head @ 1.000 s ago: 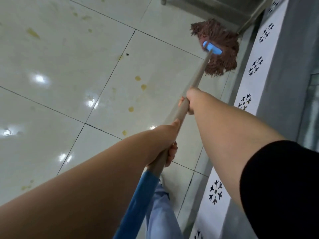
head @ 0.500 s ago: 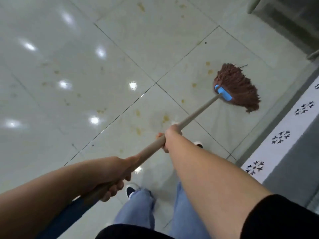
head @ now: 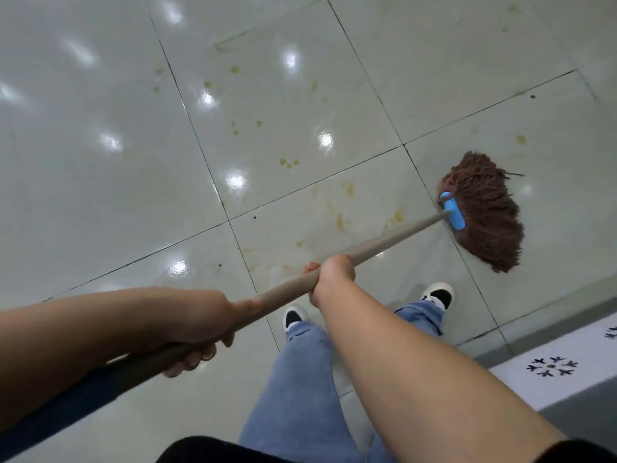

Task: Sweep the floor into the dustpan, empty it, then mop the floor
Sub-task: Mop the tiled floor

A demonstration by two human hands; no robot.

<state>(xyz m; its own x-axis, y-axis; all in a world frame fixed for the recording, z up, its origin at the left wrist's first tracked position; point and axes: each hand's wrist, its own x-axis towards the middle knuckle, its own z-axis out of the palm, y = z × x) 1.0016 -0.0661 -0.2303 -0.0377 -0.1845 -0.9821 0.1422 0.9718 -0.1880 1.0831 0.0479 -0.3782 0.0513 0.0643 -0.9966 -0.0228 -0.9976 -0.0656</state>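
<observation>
A mop with a brown string head point(head: 484, 212) and a blue clamp point(head: 452, 214) rests on the pale tiled floor point(head: 100, 195) at the right. Its wooden handle point(head: 384, 242) runs down-left toward me and ends in a dark blue grip. My right hand point(head: 332, 274) grips the handle about midway. My left hand point(head: 203, 320) grips it lower down, just above the blue grip. Yellowish stains point(head: 288, 163) dot the tiles left of the mop head. No dustpan is in view.
My two feet in black-and-white shoes point(head: 437, 294) stand just below the mop handle, with blue jeans point(head: 300, 379) beneath my arms. A grey wall base with a white patterned strip point(head: 551, 365) runs along the bottom right.
The mop head has swung away from the wall and back toward my feet, and now lies further right and lower on the tiles. Both hands keep their grip on the handle.
</observation>
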